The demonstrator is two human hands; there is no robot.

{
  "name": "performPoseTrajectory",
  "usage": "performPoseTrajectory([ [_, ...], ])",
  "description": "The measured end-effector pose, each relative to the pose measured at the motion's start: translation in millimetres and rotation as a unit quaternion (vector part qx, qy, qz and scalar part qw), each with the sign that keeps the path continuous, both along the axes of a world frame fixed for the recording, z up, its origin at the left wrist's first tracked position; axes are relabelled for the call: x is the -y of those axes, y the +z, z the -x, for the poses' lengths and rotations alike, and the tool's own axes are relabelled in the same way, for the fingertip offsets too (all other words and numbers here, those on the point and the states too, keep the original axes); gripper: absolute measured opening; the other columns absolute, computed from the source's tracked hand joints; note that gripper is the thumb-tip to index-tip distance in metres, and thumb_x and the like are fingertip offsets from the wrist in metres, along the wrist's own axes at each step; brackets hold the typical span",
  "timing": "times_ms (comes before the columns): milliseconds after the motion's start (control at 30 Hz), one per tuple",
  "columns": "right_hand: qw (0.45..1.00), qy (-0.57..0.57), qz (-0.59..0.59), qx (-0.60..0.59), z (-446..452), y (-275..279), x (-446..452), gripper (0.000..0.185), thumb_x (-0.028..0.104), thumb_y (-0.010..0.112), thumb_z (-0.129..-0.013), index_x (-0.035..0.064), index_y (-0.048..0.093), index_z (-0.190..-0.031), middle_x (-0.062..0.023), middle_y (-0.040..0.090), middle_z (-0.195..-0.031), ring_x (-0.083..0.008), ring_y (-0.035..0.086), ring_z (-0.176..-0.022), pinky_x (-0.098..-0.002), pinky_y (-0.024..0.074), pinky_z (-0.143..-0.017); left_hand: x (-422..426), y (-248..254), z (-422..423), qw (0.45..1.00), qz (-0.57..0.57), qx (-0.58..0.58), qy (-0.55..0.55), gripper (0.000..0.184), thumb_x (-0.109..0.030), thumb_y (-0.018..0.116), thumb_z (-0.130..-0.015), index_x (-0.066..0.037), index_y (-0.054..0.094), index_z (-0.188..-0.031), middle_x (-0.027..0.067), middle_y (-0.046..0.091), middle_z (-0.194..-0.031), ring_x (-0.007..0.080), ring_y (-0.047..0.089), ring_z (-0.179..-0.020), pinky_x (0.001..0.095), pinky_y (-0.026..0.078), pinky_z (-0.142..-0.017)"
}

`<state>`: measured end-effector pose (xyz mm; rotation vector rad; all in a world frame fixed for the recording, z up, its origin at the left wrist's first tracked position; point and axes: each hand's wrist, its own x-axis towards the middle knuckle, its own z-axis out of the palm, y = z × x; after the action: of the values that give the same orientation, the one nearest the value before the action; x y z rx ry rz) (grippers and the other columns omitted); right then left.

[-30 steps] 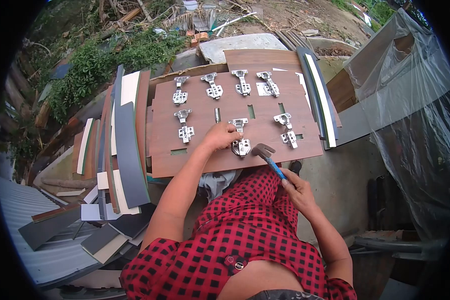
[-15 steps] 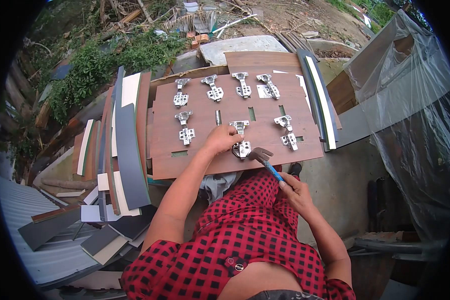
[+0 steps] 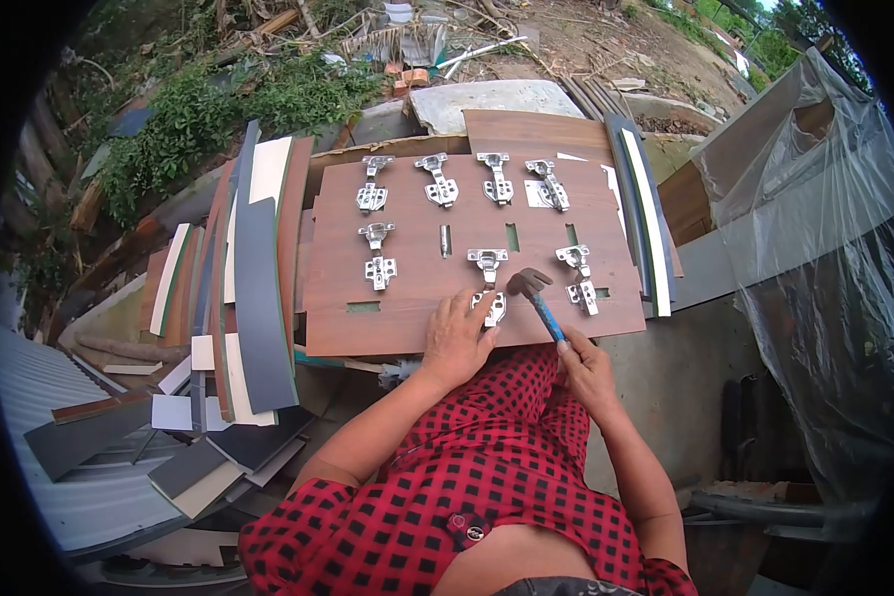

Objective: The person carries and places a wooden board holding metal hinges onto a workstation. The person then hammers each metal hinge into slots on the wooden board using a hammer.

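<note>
At the near edge of a brown wood-grain board (image 3: pixel 427 318), my left hand (image 3: pixel 457 338) has its fingers and thumb at the lower plate of a silver cabinet hinge (image 3: pixel 488 261), steadying it. My right hand (image 3: pixel 588 372) grips a claw hammer (image 3: pixel 541 310) by its blue handle. The dark hammer head is just right of that hinge, its claw toward the board. Several more hinges lie on the board, among them one at the right (image 3: pixel 578 278) and one at the left (image 3: pixel 377 253). A small silver cylinder (image 3: pixel 445 240) lies between them.
Stacked panel strips (image 3: pixel 266 298) flank the board on the left, and more strips (image 3: pixel 646 214) on the right. Clear plastic sheeting (image 3: pixel 795 248) hangs at the right. Board offcuts (image 3: pixel 209 467) lie at lower left. Rectangular cut-outs (image 3: pixel 513 236) show in the board.
My left hand has drawn back from the middle of the hinge to its lower left side. The hammer is still in my right hand, its head slightly higher. The view has shifted a little.
</note>
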<state>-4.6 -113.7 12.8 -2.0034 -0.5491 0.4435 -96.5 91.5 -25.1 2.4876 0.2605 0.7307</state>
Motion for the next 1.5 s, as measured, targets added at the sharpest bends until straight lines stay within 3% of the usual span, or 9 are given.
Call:
performPoseTrajectory([
  [167,0.994,-0.022,-0.001,-0.108,0.4,25.4,-7.6,0.030,0.014,0.053,-0.094,0.0013,0.058,-0.121,0.0015,0.051,-0.070,-0.0046,0.046,-0.062,-0.0216,0.0407,-0.056,4.2,-7.9,0.4,1.000,0.003,-0.009,0.002,0.052,-0.021,0.065,-0.079,-0.010,0.051,-0.129,0.0114,0.052,-0.106,0.0287,0.049,-0.099,0.0427,0.040,-0.084],
  [667,0.975,0.141,0.131,0.113,-2.8,26.7,-63.9,0.030,0.015,0.052,-0.095,0.0030,0.057,-0.122,0.0032,0.050,-0.066,-0.0042,0.045,-0.057,-0.0220,0.0387,-0.050,15.0,-13.0,-1.1,0.995,-0.092,-0.026,0.030,0.051,-0.014,0.059,-0.078,-0.003,0.051,-0.127,0.0059,0.056,-0.088,0.0238,0.050,-0.084,0.0385,0.036,-0.070],
  [800,0.985,0.133,0.087,0.064,-6.1,26.1,-63.2,0.031,0.015,0.052,-0.095,0.0020,0.057,-0.123,0.0034,0.050,-0.065,-0.0044,0.046,-0.057,-0.0223,0.0391,-0.051,14.2,-13.6,-3.6,0.995,-0.096,-0.009,0.036,0.049,-0.014,0.059,-0.078,-0.002,0.053,-0.125,0.0054,0.056,-0.086,0.0232,0.050,-0.082,0.0381,0.036,-0.069],
  [867,0.993,0.094,0.066,-0.024,1.9,45.1,-65.8,0.032,0.021,0.054,-0.092,0.0054,0.059,-0.120,-0.0222,0.064,-0.081,-0.0370,0.064,-0.077,-0.0403,0.0477,-0.068,15.4,-12.4,-2.0,0.995,-0.093,-0.006,0.041,0.048,-0.014,0.058,-0.078,-0.002,0.054,-0.124,0.0054,0.056,-0.086,0.0230,0.051,-0.082,0.0379,0.036,-0.069],
  [900,0.993,0.096,0.068,-0.026,1.3,40.2,-65.5,0.032,0.021,0.054,-0.092,0.0054,0.059,-0.120,-0.0222,0.064,-0.081,-0.0370,0.064,-0.077,-0.0403,0.0477,-0.068,14.6,-10.4,-2.3,0.995,-0.090,-0.004,0.040,0.047,-0.014,0.058,-0.078,-0.002,0.054,-0.124,0.0054,0.056,-0.086,0.0229,0.051,-0.082,0.0379,0.036,-0.069],
  [967,0.990,0.120,0.038,0.066,-2.3,23.1,-63.2,0.032,0.015,0.052,-0.095,-0.0004,0.056,-0.123,0.0034,0.049,-0.065,-0.0044,0.045,-0.055,-0.0222,0.0388,-0.050,14.4,-10.6,-1.6,0.995,-0.088,-0.002,0.038,0.047,-0.014,0.058,-0.078,-0.002,0.054,-0.123,0.0055,0.056,-0.086,0.0227,0.051,-0.082,0.0379,0.036,-0.069],
  [1300,0.993,0.114,0.017,0.011,-4.7,20.7,-63.4,0.031,0.014,0.051,-0.096,0.0009,0.056,-0.123,0.0026,0.049,-0.066,-0.0042,0.046,-0.055,-0.0221,0.0383,-0.049,13.8,-13.7,-2.8,0.994,-0.099,-0.020,0.036,0.046,-0.015,0.060,-0.077,-0.003,0.056,-0.120,0.0054,0.055,-0.087,0.0232,0.050,-0.084,0.0386,0.036,-0.070],
  [1400,0.959,0.177,0.069,0.212,-18.2,-2.2,-61.0,0.031,0.016,0.051,-0.096,0.0026,0.057,-0.124,0.0022,0.049,-0.065,-0.0041,0.046,-0.053,-0.0214,0.0379,-0.047,13.7,-19.1,-3.8,0.994,-0.102,-0.033,0.026,0.049,-0.017,0.063,-0.077,-0.002,0.053,-0.123,0.0067,0.055,-0.088,0.0243,0.050,-0.085,0.0393,0.036,-0.070],
  [1500,0.988,0.146,0.040,0.009,-9.5,29.8,-63.6,0.032,0.018,0.051,-0.096,0.0037,0.057,-0.124,0.0013,0.051,-0.065,-0.0040,0.047,-0.050,-0.0211,0.0377,-0.045,13.1,-15.7,-3.4,0.994,-0.098,-0.033,0.032,0.051,-0.019,0.062,-0.078,-0.003,0.052,-0.126,0.0070,0.055,-0.089,0.0250,0.050,-0.086,0.0396,0.036,-0.071],
])
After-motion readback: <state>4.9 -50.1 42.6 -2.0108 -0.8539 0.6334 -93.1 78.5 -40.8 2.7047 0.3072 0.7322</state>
